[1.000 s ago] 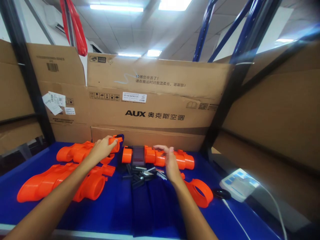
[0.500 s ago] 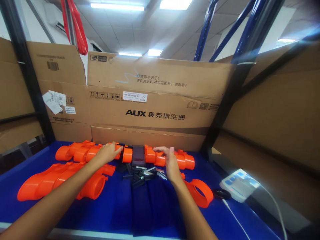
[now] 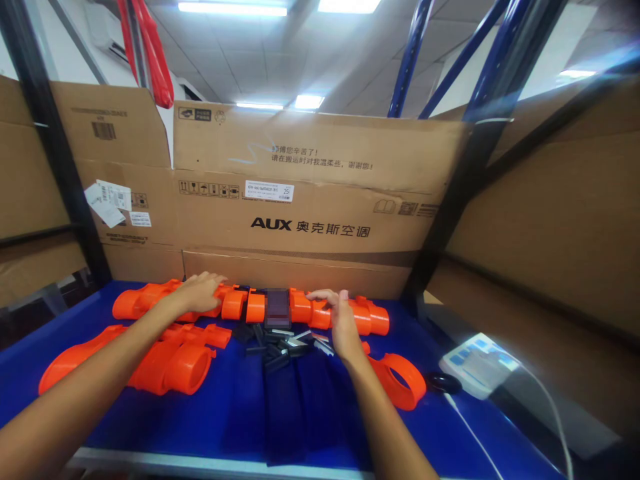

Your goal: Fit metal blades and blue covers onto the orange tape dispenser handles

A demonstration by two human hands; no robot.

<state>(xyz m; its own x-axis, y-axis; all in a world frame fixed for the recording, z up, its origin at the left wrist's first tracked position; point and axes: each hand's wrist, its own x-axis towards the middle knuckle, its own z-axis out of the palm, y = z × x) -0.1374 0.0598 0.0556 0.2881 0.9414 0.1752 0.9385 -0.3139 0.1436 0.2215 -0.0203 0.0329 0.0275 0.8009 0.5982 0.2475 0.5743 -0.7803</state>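
Note:
A row of orange plastic rings (image 3: 231,305) runs along the back of the blue table. My left hand (image 3: 200,292) lies over its left part, fingers stretched out to the right. At the right part, my right hand (image 3: 343,323) reaches to the orange rings (image 3: 373,319) with fingers apart and thumb raised. Between the hands, a dark band with a flat panel (image 3: 278,309) stands in the row. In front of it lies a pile of small black and silver pieces (image 3: 283,348). Whether the fingertips press on the rings is hard to tell.
More orange rings (image 3: 185,365) lie at the front left, partly behind my left forearm. A loose orange ring (image 3: 407,381) sits right of my right forearm. Farther right are a black oval object (image 3: 445,383) and a white device (image 3: 477,367) with cables. Cardboard (image 3: 310,260) walls the back.
My left hand has moved left along the back row, uncovering orange rings near the dark band. My right hand has stayed nearly in place.

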